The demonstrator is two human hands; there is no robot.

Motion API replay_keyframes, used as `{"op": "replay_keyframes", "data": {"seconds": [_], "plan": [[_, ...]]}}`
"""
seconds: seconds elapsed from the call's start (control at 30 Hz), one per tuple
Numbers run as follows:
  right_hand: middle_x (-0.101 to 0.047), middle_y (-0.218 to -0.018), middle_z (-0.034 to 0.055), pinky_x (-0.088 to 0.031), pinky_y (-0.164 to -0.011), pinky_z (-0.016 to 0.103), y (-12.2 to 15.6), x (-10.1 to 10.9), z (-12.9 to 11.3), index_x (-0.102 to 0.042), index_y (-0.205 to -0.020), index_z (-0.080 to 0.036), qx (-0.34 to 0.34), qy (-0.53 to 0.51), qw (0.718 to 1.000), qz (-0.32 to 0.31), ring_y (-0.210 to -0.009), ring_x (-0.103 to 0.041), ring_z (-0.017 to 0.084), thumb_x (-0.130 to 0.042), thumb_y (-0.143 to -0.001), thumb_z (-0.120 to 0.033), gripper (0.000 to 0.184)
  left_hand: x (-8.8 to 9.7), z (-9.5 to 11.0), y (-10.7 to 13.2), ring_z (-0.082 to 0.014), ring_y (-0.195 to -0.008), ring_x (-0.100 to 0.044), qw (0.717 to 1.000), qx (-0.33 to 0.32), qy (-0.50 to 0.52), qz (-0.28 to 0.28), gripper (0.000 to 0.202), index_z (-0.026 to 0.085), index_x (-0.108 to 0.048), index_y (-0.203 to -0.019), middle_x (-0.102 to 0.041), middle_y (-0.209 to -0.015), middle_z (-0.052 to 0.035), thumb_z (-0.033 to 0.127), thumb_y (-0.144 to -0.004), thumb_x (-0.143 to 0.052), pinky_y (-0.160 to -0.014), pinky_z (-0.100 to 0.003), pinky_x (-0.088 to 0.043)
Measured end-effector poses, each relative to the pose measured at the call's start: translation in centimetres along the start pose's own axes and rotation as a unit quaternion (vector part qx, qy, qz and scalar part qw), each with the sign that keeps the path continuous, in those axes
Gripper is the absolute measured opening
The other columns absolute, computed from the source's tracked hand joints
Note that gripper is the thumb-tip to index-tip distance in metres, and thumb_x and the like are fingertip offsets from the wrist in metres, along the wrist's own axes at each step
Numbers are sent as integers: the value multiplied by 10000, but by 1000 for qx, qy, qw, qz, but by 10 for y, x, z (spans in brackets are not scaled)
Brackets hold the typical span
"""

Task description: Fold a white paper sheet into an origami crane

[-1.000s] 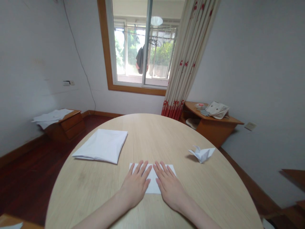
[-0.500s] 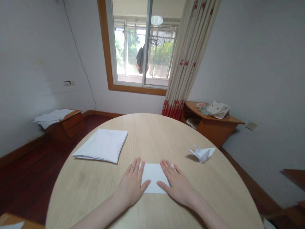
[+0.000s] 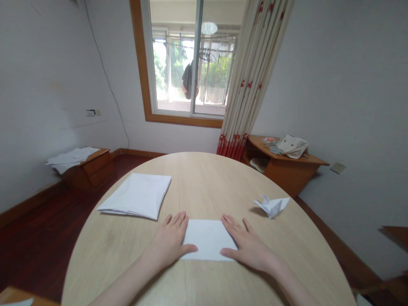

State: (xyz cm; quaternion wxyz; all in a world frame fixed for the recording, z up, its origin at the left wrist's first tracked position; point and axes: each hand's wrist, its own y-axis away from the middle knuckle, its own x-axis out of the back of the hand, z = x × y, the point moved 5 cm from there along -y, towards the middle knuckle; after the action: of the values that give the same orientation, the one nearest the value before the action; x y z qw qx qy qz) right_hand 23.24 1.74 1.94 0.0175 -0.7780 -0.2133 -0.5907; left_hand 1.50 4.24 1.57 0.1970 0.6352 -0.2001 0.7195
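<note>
A white rectangular sheet of paper [image 3: 208, 240] lies flat on the round wooden table [image 3: 204, 284], close to me. My left hand [image 3: 172, 238] rests on its left side, palm down, with the thumb over the paper and the fingers pointing away. On the right side lies my right hand [image 3: 245, 244], also palm down, its thumb and fingertips on the paper. Both hands are open and cover the sheet's side edges. Beyond my right hand sits a folded paper crane [image 3: 270, 207].
A stack of white paper [image 3: 135, 195] lies on the table's left part. A small drawer cabinet [image 3: 98, 168] with papers on it stands far left. At the back right, a corner cabinet [image 3: 288, 176] holds a cloth bag [image 3: 293, 146], beside a curtain [image 3: 245, 85].
My hands have slid apart, the left one to the left and the right one to the right. More of the sheet's middle shows between them.
</note>
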Motion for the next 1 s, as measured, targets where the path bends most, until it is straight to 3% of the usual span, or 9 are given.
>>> {"op": "replay_keyframes", "data": {"seconds": [0.13, 0.23, 0.37, 0.5, 0.67, 0.83, 1.0], "plan": [[-169, -1543, 129, -53, -1153, 543, 0, 1, -2, -248, -1480, -142, -2, 3, 1000, 17, -1432, -146, 280, -527, -845, -550, 805, 15, 0, -2, -329, -1243, -476, 999, -25, 24, 30, 651, 189, -529, -1280, -507, -1371, -157, 584, -774, -643, -979, -452, -391], [-264, -1528, 133, -134, -1140, 536, 0, 4, -4, -336, -1453, -167, 5, 9, 998, 55, -1408, -233, 304, -561, -825, -525, 758, 19, -3, -4, -320, -1140, -518, 996, -26, 63, 50, 695, 207, -536, -1261, -570, -1256, -128, 564, -696, -727, -938, -447, -400], [-313, -1512, 143, -199, -1118, 502, 0, 6, -5, -386, -1428, -164, -15, 14, 998, 62, -1382, -267, 326, -578, -802, -524, 746, 18, -8, -7, -324, -1071, -506, 993, -6, 111, 50, 886, 188, -522, -1270, -558, -1147, -121, 580, -533, -818, -927, -459, -382], [-324, -1505, 139, -199, -1117, 468, 1, 8, -7, -390, -1424, -157, -28, 8, 998, 53, -1374, -263, 323, -576, -789, -513, 751, 17, -10, -8, -325, -1039, -492, 988, -4, 140, 61, 873, 188, -562, -1194, -536, -1075, -102, 555, -458, -855, -928, -475, -376], [-324, -1501, 134, -207, -1122, 458, 2, 7, -7, -382, -1427, -144, -36, 10, 998, 51, -1371, -253, 324, -578, -789, -506, 760, 22, -12, -6, -276, -1046, -524, 968, -23, 236, 79, 679, 213, -548, -1194, -433, -1224, -98, 375, -593, -819, -916, -412, -441], [-301, -1516, 133, -208, -1126, 476, 1, 6, -3, -382, -1428, -143, -30, 29, 997, 62, -1382, -237, 324, -567, -804, -492, 739, 32, -20, -6, -219, -984, -571, 948, -42, 291, 120, 293, 196, -609, -1099, -455, -1227, -89, 231, -810, -575, -944, -404, -444], [-210, -1551, 141, -166, -1147, 469, -2, 6, 2, -360, -1437, -106, -31, 44, 997, 59, -1416, -167, 311, -547, -822, -480, 744, 39, -31, -9, -196, -1053, -570, 931, -73, 327, 144, 481, 197, -627, -1085, -528, -1180, -68, -2, -736, -364, -943, -366, -453]]}}
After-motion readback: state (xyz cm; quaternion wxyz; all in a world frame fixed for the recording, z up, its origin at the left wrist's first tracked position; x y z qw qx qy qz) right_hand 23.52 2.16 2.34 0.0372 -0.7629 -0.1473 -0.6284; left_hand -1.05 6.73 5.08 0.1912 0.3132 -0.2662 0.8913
